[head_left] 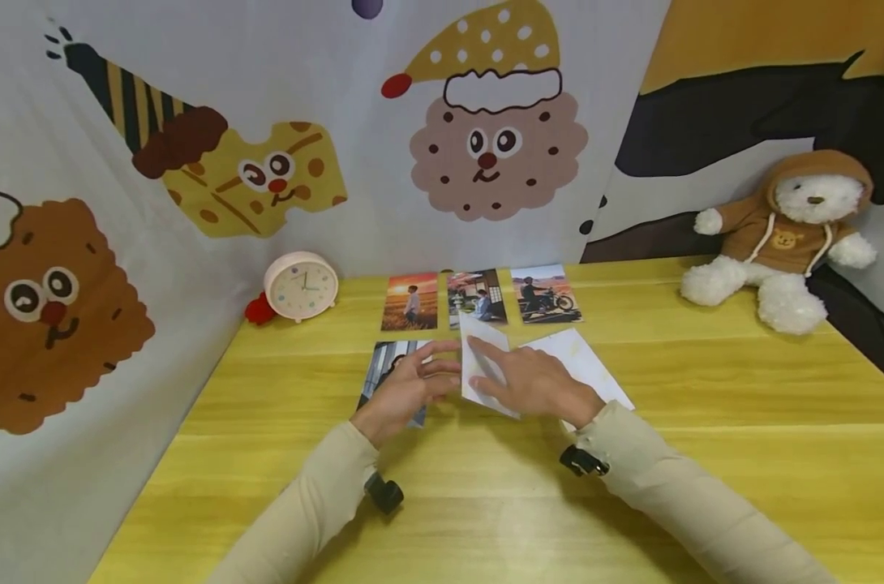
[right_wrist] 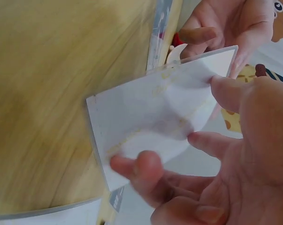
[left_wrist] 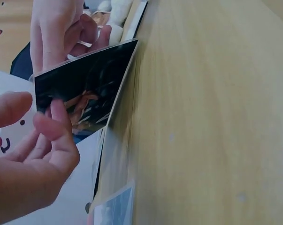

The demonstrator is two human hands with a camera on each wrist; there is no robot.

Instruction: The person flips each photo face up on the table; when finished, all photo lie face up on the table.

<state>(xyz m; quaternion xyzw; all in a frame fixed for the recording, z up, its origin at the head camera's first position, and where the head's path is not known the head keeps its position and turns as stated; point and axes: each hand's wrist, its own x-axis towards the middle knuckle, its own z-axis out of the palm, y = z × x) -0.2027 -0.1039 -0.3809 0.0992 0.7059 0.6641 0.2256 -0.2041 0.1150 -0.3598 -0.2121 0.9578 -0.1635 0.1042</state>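
Observation:
A photo card (head_left: 473, 365) stands tilted up between the two hands, its white back (right_wrist: 132, 112) facing my right hand (head_left: 533, 381) and its dark picture side (left_wrist: 99, 79) facing my left hand (head_left: 405, 393). Fingertips of the right hand touch the white back at several spots. The left hand's fingers reach the picture side near one edge, with the thumb held apart. Beneath the left hand lies a bluish-grey photo (head_left: 379, 369), partly covered. A white card (head_left: 591, 365) lies face down beside the right hand, partly hidden by it.
Behind the hands lie a sunset field photo (head_left: 410, 302), a photo of a seated person by a building (head_left: 496, 304) and a motorcycle photo (head_left: 547, 294). A pink clock (head_left: 302, 286) stands back left on the table (head_left: 486, 519); a teddy bear (head_left: 785, 235) sits back right.

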